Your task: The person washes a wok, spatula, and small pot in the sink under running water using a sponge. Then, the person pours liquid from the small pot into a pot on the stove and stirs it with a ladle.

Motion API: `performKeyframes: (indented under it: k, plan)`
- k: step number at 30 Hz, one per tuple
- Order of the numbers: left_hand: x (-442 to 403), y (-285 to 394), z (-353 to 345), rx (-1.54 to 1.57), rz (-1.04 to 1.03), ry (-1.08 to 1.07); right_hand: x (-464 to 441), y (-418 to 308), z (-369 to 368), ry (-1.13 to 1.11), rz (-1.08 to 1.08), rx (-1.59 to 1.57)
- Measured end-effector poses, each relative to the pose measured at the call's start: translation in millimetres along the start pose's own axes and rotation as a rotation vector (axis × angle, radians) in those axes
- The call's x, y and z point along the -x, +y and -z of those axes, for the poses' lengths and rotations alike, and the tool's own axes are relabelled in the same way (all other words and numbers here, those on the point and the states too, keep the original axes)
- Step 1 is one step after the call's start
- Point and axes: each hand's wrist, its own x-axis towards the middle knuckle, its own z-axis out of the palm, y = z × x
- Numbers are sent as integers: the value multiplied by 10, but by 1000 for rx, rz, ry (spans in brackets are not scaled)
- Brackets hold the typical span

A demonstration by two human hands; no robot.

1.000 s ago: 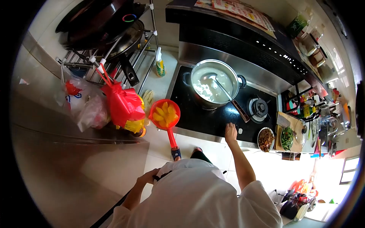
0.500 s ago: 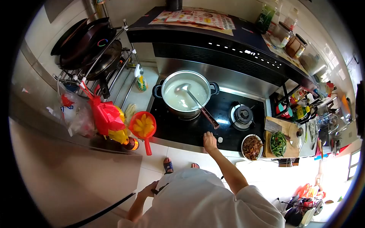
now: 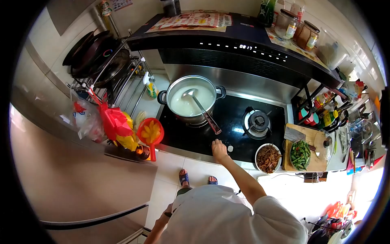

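At the hob's front edge my right hand (image 3: 219,151) is closed, fingers bent down over the spot beside a pale round stove knob (image 3: 230,149). What they grip is covered by the fingers; its place fits the hob's other knob. My left hand (image 3: 165,214) hangs low by my side, its fingers mostly hidden by my shirt. A steel pot (image 3: 191,115) with black handles stands on the left burner, holding cloudy whitish liquid. A ladle (image 3: 200,106) leans in it, its handle extending over the rim towards my right hand. The right burner (image 3: 258,120) carries no pan.
Left of the black glass hob (image 3: 231,107) are a red strainer (image 3: 153,147) of yellow pieces and a spray bottle (image 3: 150,86). To the right stand a bowl of brown shreds (image 3: 268,158), cut green vegetables (image 3: 300,155) and a cleaver (image 3: 295,135) on a board. The range hood (image 3: 243,57) overhangs.
My head view has shifted, so the scene sits differently in the frame. My right hand stays closed at the same spot on the hob's front. My left hand has dropped lower beside my shirt.
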Motion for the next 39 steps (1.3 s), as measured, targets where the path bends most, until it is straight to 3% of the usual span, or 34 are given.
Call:
performKeyframes:
  k: [1, 4, 6, 8, 10, 12, 17, 21, 28, 36, 39]
  plan:
    - [-29, -11, -10, -4, 4, 2, -6, 39, 48, -31, 13, -14]
    - [-42, -37, -68, -17, 10, 6, -90, 200, 184, 258, -152, -404]
    - [-83, -54, -68, -24, 11, 11, -240, 146, 792, 270, -422, -869]
    - [-143, -72, -40, -34, 9, 4, -328, -14, 1290, 445, -329, -1000]
    - [-199, -74, -16, -49, 7, 2, -451, -209, 1585, 411, -170, -818]
    - [-285, -81, 18, -63, 3, 1, -440, -472, 1843, 370, 56, -434]
    - [-381, -90, 120, -78, -5, 2, -580, -612, 1709, 190, -1, -142]
    - [-374, -107, 204, -77, -2, -3, -446, -594, 1878, 152, -25, -37]
    - [-225, -286, 298, -68, 7, 18, -194, -418, 2323, 153, 98, -137]
    - [3, -933, 396, -152, 32, 40, -180, -459, 2852, 44, 96, -35]
    - [53, -1161, 392, -216, 15, 56, -231, -569, 2931, 112, 141, 116]
